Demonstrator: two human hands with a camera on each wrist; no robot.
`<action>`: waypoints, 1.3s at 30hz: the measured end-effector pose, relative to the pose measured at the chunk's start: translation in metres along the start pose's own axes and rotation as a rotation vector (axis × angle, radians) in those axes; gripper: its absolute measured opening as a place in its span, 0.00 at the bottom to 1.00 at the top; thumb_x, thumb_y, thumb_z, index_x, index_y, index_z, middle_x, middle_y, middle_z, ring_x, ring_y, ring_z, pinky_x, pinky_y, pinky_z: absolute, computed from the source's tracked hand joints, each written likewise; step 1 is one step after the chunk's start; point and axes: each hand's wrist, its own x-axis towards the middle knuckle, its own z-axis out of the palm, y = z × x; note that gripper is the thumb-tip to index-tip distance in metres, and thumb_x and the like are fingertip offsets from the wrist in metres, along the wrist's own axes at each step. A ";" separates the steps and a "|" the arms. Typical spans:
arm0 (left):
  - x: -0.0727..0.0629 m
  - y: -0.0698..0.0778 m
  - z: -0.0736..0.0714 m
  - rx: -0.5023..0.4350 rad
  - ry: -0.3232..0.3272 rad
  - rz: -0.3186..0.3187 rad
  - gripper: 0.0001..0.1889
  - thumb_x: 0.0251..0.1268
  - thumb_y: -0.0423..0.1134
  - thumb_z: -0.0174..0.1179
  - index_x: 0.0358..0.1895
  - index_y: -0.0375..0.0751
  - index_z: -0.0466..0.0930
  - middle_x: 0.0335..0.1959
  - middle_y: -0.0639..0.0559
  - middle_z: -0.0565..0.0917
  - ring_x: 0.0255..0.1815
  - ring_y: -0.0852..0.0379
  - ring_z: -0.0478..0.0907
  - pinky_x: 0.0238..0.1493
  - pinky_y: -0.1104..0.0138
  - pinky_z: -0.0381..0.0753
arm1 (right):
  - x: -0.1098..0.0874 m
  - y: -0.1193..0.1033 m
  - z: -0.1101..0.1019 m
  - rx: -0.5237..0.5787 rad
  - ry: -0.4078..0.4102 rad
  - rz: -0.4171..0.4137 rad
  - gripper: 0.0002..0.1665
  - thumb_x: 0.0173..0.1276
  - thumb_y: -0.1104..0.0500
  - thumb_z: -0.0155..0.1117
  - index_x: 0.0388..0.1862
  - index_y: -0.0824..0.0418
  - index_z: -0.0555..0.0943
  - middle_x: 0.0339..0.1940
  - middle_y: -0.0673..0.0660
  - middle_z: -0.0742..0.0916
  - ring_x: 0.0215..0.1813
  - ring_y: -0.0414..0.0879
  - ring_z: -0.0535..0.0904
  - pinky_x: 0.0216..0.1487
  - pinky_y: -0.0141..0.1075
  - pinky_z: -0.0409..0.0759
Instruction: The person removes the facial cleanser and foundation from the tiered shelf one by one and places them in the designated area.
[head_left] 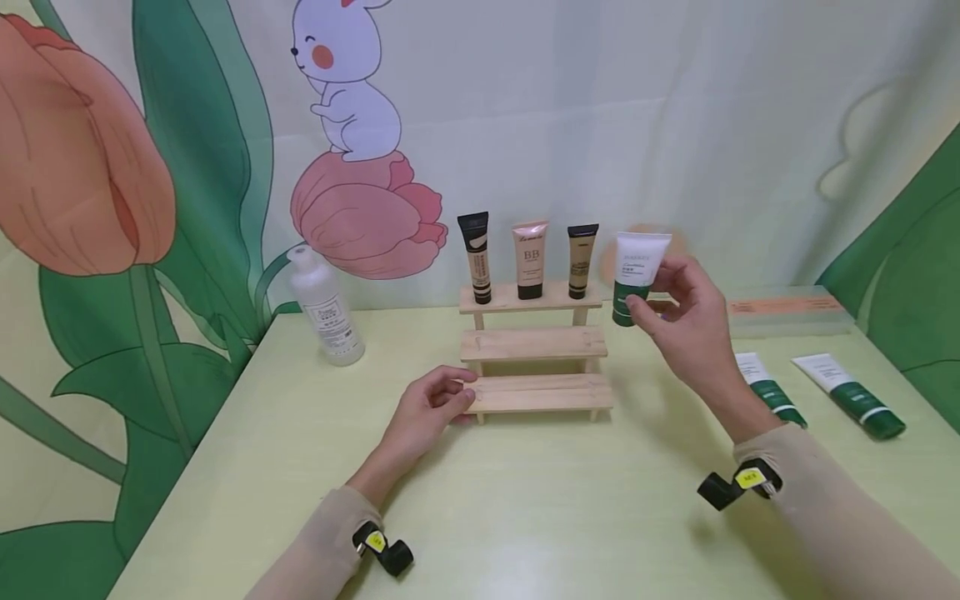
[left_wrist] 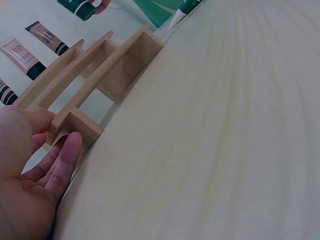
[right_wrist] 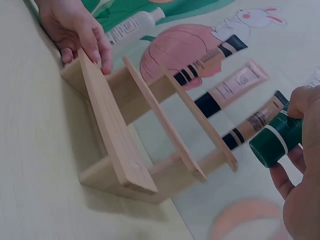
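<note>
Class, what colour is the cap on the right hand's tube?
The cap is dark green, clearest in the right wrist view.

You can read "BB" on the pink tube (head_left: 531,262); your green-white tube's (head_left: 636,275) and the bottle's (head_left: 327,315) print is too blurred.

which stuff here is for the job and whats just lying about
Likely for the job:
wooden shelf, held by the left hand
three tubes standing on top
green-white tube in the right hand
two similar tubes, lying right

Likely just there:
white bottle, untouched
pale flat item, back right
</note>
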 end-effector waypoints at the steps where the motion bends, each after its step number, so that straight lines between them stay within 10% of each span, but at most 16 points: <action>1: 0.000 0.000 0.000 0.002 0.003 0.001 0.13 0.81 0.32 0.69 0.62 0.38 0.87 0.46 0.42 0.84 0.44 0.53 0.86 0.47 0.61 0.97 | 0.001 0.001 -0.004 -0.003 0.017 0.002 0.29 0.76 0.70 0.73 0.72 0.65 0.77 0.60 0.48 0.85 0.55 0.45 0.82 0.53 0.24 0.86; 17: 0.000 0.000 0.000 -0.003 -0.002 0.003 0.13 0.81 0.32 0.68 0.62 0.39 0.87 0.46 0.43 0.84 0.43 0.53 0.86 0.47 0.61 0.97 | -0.018 0.035 -0.051 -0.076 0.088 0.091 0.29 0.75 0.70 0.74 0.72 0.65 0.76 0.57 0.46 0.83 0.54 0.46 0.80 0.55 0.20 0.84; 39: 0.001 -0.001 0.000 -0.013 -0.004 0.004 0.13 0.81 0.31 0.68 0.63 0.37 0.87 0.46 0.41 0.85 0.44 0.53 0.86 0.47 0.61 0.96 | -0.075 0.076 -0.064 -0.343 -0.096 0.341 0.33 0.80 0.51 0.75 0.74 0.67 0.77 0.57 0.63 0.85 0.50 0.40 0.79 0.44 0.15 0.81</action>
